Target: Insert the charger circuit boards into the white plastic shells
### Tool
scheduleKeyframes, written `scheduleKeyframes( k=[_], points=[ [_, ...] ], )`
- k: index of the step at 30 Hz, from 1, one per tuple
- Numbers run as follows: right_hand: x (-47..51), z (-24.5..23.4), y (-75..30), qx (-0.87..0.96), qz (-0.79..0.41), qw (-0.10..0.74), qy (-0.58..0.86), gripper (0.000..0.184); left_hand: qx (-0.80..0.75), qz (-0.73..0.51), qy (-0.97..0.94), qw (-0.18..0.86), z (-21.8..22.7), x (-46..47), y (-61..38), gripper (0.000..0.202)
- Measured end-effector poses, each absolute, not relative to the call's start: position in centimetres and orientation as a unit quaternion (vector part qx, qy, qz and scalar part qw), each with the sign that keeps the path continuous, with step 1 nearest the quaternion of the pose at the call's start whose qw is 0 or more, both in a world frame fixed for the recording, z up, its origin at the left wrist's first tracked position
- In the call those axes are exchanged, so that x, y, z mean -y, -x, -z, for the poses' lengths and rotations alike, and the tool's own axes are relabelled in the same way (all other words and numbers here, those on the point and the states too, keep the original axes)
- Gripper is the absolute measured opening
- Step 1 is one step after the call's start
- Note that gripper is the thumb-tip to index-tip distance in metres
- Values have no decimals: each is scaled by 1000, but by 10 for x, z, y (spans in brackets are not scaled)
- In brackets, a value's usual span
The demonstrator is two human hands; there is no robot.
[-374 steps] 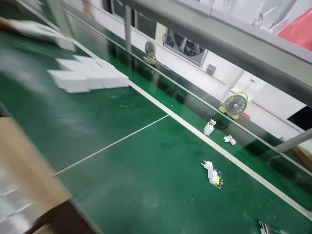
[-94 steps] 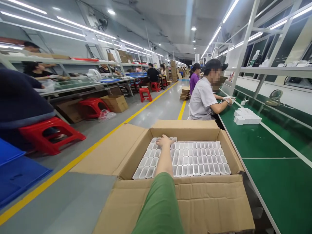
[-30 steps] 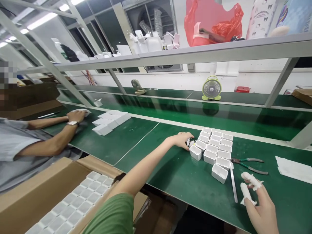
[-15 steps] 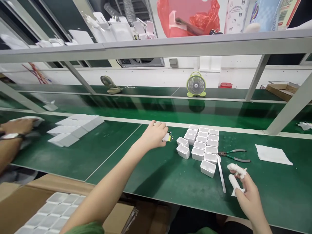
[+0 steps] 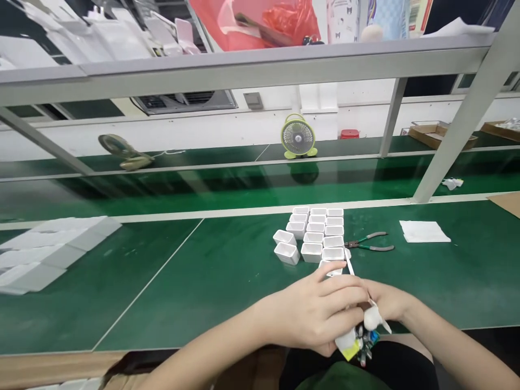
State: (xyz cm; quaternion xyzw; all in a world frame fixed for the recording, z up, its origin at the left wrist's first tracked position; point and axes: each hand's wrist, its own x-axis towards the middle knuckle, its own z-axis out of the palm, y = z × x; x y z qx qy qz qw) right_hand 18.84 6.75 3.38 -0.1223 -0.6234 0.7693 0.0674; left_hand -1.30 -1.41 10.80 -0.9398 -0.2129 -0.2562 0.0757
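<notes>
Close to the bench's front edge, both hands are together around a small circuit board (image 5: 363, 344) with a white and yellow part. My left hand (image 5: 311, 311) is closed on its white side. From the right, my right hand (image 5: 388, 299) meets it with bent fingers, a white covering (image 5: 372, 318) on a fingertip against the board. My left hand partly hides the grip. Just beyond are small white open boxes (image 5: 312, 251) in rows, a white stick-like tool (image 5: 349, 262) and green-handled pliers (image 5: 368, 242).
A white sheet (image 5: 424, 232) lies to the right on the green bench (image 5: 227, 271). White boxes (image 5: 52, 246) are grouped at the left. Overhead runs a shelf (image 5: 252, 65) with slanted posts. A green fan (image 5: 298, 136) stands at the back.
My left hand has come back from beyond the boxes toward me with the circuit board. My right hand has moved in to meet it. The view has turned right.
</notes>
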Motion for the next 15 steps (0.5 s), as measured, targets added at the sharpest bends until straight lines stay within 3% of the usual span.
scheduleKeyframes(
  k=[3, 10, 12, 15],
  points=[
    [-51, -12, -200, 553, -821, 70, 124, 50, 220, 258, 940, 33, -100, 15, 11, 33],
    [-35, -9, -206, 519, -846, 35, 117, 27, 252, 196, 945, -73, -83, 17, 6, 48],
    [-26, -5, -207, 488, -863, 37, 126, 35, 295, 166, 936, -98, -89, 22, 14, 70],
    [-13, 9, -215, 411, -886, 77, 199, 56, 410, 141, 887, -160, -94, 29, 37, 122]
  ],
)
